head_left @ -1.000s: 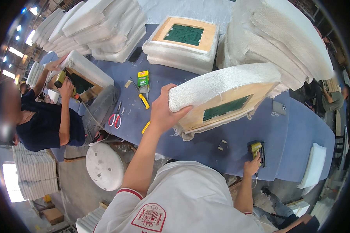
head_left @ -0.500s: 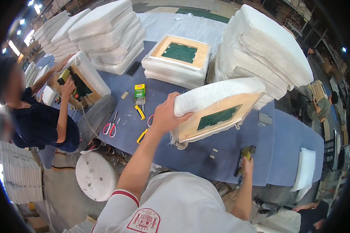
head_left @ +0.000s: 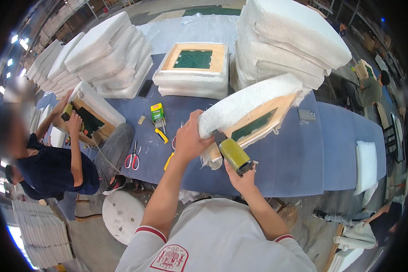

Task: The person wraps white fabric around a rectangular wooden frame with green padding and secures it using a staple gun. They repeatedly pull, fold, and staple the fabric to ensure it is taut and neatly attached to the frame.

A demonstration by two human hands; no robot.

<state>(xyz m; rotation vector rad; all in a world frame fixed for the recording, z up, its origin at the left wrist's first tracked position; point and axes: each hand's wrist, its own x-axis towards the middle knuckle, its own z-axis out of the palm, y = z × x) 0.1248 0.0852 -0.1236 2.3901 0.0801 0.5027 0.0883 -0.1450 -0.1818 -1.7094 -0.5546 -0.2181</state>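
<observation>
A white padded seat cushion [head_left: 254, 100] with a wooden frame and a green panel on its underside stands tilted on the blue table. My left hand [head_left: 191, 139] grips its left end, thumb folded over the wooden side. My right hand [head_left: 241, 177] is closed around a yellow-green staple gun [head_left: 234, 153]. The gun's dark nose points at the cushion's frame edge, close to my left hand; whether it touches the wood I cannot tell. Loose fabric hangs along the cushion's lower edge.
Stacked cushions [head_left: 281, 41] rise at the back right, more [head_left: 113, 59] at the back left. Pliers [head_left: 160, 135], a green box [head_left: 157, 112], red-handled scissors [head_left: 132, 158] and a phone [head_left: 306, 114] lie on the table [head_left: 285, 167]. At left a co-worker [head_left: 54, 158] staples another cushion.
My right hand has brought the staple gun up from the table's right side to the cushion's left end. The cushion is tilted more, with my left hand still on it.
</observation>
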